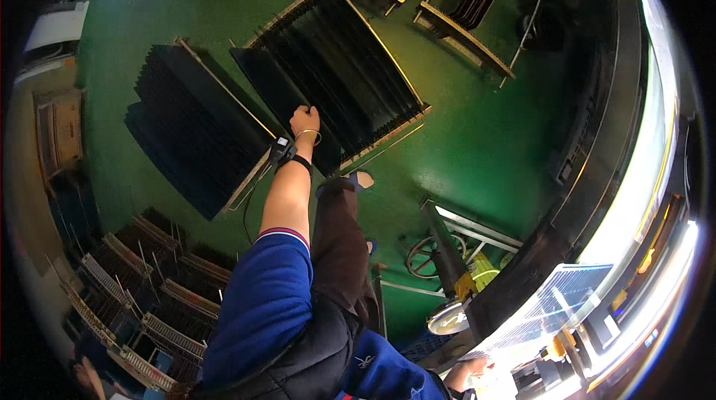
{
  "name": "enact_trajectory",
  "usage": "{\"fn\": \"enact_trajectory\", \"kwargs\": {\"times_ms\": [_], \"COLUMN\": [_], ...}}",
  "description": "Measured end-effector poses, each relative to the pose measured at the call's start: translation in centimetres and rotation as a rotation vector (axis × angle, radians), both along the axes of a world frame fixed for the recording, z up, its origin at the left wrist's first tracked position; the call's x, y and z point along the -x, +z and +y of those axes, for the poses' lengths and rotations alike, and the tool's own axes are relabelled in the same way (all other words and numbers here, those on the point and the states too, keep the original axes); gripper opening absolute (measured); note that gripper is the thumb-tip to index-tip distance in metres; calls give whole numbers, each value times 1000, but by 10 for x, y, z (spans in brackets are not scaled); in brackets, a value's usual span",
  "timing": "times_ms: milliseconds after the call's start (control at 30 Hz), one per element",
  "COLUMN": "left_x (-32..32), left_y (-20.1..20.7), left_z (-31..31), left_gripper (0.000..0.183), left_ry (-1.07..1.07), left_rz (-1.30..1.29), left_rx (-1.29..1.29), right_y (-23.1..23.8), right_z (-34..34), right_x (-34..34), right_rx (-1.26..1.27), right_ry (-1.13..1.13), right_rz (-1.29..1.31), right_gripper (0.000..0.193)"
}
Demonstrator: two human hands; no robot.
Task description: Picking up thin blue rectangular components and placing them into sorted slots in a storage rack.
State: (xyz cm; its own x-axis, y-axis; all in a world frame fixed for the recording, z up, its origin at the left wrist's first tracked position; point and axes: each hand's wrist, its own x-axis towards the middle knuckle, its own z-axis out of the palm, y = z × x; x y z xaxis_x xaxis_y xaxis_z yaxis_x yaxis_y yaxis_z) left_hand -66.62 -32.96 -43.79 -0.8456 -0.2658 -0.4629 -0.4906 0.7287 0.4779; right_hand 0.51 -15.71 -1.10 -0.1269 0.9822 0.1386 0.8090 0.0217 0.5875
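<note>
My left hand (304, 120) reaches out to the floor rack, its fingers closed on the upper edge of a dark flat panel (272, 87). That panel leans at the left side of a rack (414, 113) filled with similar dark panels. A bracelet and a small black device on a strap sit on my left wrist and forearm. At the lower right, my right hand (471, 372) is at the near corner of a see-through sheet with fine grid lines (548, 303). Its fingers look closed on that corner, though glare partly hides them. The sheet is tilted over a brightly lit surface.
Left of my arm stands another stack of dark panels (201, 117). More loaded racks (462, 35) are at the far right. Several slotted racks (171, 333) crowd the lower left. A handwheel (425, 257) and metal frame stand beside the long lit machine (641, 176).
</note>
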Motion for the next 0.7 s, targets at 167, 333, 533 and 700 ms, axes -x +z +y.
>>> {"fn": "enact_trajectory", "kwargs": {"times_ms": [167,333,533,700], "left_x": [11,23,14,18], "left_y": [22,16,92,265], "left_z": [15,25,19,-43], "left_gripper": [24,12,15,19], "left_ry": [-69,-28,-210,-91], "left_rz": [51,-69,137,129], "left_rx": [116,208,159,-252], "right_y": [29,39,28,-3], "right_z": [-6,-6,-10,-19], "right_x": [75,100,61,23], "right_rx": [334,-74,110,89], "right_ry": [167,571,319,195], "right_rz": [-866,-1019,-667,-152], "right_gripper": [44,46,42,43]}}
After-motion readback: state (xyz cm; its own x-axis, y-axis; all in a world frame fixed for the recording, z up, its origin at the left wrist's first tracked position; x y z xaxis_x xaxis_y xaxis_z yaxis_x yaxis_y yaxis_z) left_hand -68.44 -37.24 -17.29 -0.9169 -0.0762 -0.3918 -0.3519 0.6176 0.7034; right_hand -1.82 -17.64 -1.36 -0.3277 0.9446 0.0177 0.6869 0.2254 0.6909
